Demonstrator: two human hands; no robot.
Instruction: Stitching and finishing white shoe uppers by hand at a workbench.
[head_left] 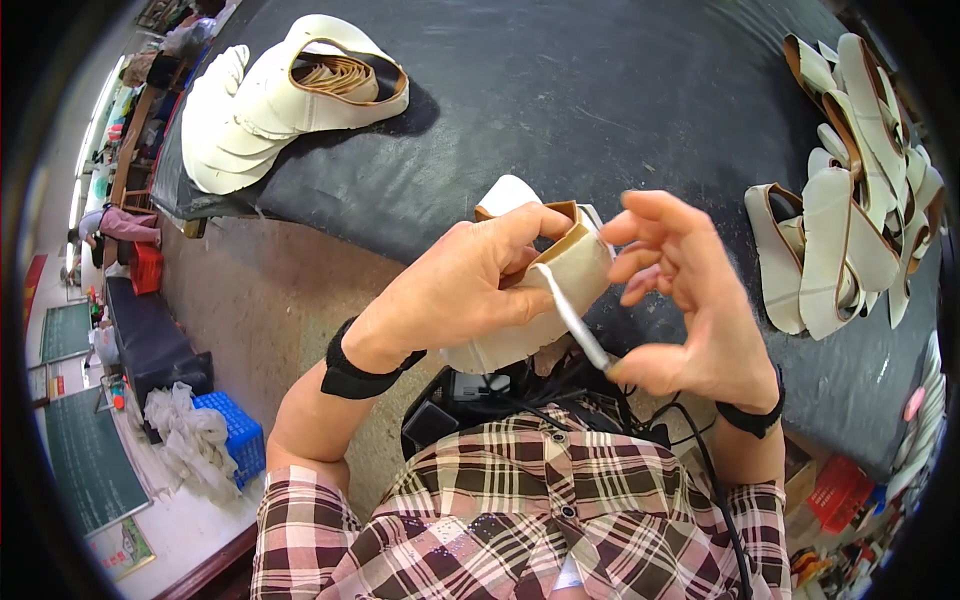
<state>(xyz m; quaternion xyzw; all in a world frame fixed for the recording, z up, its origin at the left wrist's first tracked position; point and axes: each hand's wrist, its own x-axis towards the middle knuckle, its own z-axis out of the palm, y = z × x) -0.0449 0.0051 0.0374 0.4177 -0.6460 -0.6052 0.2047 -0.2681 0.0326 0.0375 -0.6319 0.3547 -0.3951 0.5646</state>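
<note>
Our left hand (455,290) grips a cream shoe upper (560,275) at centre frame; our right hand (690,310), at three o'clock, pinches a thin brush (575,320). We judge the upper light and floppy, best held by its tan-bound edge.

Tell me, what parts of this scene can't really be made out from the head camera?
- Shoe upper: its lower part is covered by the left hand, head view.
- Thin tool: its handle end is buried in the right hand.
- Pile of uppers at right: bent and cut off by the fisheye rim.
- Person far left: too small and warped to make out.
</note>
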